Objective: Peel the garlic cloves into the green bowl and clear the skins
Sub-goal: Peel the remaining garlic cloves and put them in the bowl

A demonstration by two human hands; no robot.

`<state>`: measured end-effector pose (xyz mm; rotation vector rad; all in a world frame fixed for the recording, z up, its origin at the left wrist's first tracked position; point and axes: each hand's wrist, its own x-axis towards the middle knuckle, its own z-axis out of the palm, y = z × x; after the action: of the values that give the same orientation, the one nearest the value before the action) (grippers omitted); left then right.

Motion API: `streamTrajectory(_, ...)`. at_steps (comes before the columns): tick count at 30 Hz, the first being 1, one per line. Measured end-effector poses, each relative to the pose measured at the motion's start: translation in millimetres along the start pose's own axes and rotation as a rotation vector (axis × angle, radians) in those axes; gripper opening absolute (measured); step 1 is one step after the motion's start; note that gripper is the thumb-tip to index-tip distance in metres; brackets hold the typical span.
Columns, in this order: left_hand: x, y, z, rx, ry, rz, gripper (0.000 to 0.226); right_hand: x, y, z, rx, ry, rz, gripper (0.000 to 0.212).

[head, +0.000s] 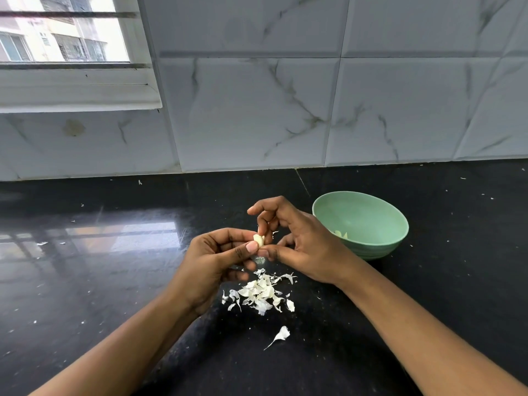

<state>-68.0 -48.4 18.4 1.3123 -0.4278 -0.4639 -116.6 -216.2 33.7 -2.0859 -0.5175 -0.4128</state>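
**A:** From the head view, where is the thing being worked on?

**B:** A small pale garlic clove is held up over the counter between both hands. The left hand pinches it between thumb and curled fingers. The right hand comes in from the other side, its thumb under the clove and a bent finger on top, so it is narrow and nipping at the clove or its skin. I can't tell which.

**A:** And its long axis?

**B:** It looks roughly upright, tipped a little. It's too small to say more.

**A:** Which way is the drop?

**B:** The round mint-green plastic bowl stands to the right of the clove and a little farther off. It is just beside the back of the right hand and well apart from the left, so I'd judge the right hand the natural one to carry the clove over. A few peeled pale cloves already lie low against the bowl's near wall.

**A:** The skins?

**B:** A loose heap of white papery skins lies on the counter below the hands, towards the person. One long curled skin lies nearer the person, apart from the heap, so the clearing is not yet done.

**A:** Surface and room?

**B:** The counter is polished black stone, flecked with tiny scraps. It mirrors a white-framed window at upper left. Behind it is a wall of grey-veined white marble tiles.
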Motion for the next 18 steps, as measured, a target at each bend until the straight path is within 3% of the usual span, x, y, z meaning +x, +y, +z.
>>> streamTrajectory(18, 0.4, 2.0, -2.2, -0.013, 0.003, -0.025, 0.018, -0.6, 5.6, 6.1, -0.081, 0.036, -0.043, 0.052)
